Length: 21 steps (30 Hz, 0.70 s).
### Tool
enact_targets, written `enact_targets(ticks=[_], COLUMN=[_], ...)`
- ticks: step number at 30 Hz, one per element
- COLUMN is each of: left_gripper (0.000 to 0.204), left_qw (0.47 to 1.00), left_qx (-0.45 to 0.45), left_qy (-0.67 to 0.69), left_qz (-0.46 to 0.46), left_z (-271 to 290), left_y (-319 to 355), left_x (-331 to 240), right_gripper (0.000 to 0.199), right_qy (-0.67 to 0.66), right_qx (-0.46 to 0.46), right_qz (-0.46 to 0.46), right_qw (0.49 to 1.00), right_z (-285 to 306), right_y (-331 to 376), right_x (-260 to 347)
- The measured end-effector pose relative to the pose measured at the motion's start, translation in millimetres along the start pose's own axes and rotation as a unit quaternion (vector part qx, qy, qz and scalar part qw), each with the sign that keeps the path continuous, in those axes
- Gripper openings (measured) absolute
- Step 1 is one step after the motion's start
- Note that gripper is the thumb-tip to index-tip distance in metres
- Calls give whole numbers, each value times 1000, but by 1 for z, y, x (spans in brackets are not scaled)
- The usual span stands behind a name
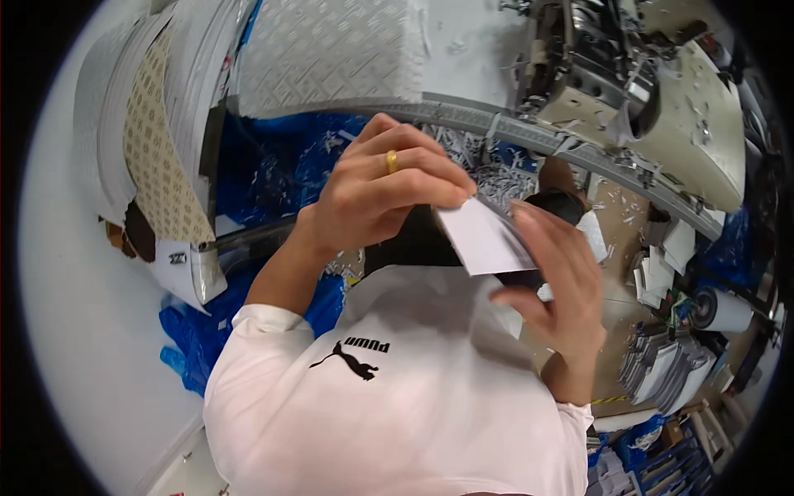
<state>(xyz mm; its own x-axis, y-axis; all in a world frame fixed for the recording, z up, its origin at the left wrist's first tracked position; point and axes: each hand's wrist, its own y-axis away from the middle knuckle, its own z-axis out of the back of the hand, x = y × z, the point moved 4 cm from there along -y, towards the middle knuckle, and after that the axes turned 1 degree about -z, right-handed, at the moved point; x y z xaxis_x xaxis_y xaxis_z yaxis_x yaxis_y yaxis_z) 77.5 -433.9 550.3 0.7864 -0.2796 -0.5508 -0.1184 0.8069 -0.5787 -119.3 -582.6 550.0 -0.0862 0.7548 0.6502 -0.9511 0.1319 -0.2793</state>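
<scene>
My left hand (380, 194), with a gold ring on one finger, pinches the upper left corner of a small white flat piece (484, 240) held in front of my chest. My right hand (562, 285) is curled around the right side of the same piece, thumb on its edge. The piece is tilted, and its lower right part is hidden behind my right fingers. A dark object behind the piece is mostly covered. My white shirt fills the lower middle of the view.
A beige industrial sewing machine (653, 99) stands at the upper right on a grey-edged table (463, 116). White embossed sheets (331, 50) and a beige patterned sheet (161, 165) lie upper left. Blue plastic bags (265, 165), shredded scraps (496, 174), stacked white pieces (662, 364) and a roll (724, 312) surround me.
</scene>
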Motion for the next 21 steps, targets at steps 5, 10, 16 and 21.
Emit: enact_targets(ticks=[5,10,16,21], left_gripper=[28,46,41,37], left_qw=[992,897,795,780], left_qx=[-94,-368,-193,-226], left_qy=[-37,50,307,323], left_qz=[74,241,487,486], left_z=[23,48,16,20], left_y=[-6,32,65,44], left_x=[-3,45,66,62], right_gripper=[38,31,32,37], right_qy=[-116,-281,-339,-298], right_qx=[-116,-242,-307,-267], right_qz=[-40,-199,-308,-318], right_qw=[986,907,834,860], right_z=[0,12,17,22], right_y=[-24,-36,-57,-65], right_x=[-9,-29,-65,-78])
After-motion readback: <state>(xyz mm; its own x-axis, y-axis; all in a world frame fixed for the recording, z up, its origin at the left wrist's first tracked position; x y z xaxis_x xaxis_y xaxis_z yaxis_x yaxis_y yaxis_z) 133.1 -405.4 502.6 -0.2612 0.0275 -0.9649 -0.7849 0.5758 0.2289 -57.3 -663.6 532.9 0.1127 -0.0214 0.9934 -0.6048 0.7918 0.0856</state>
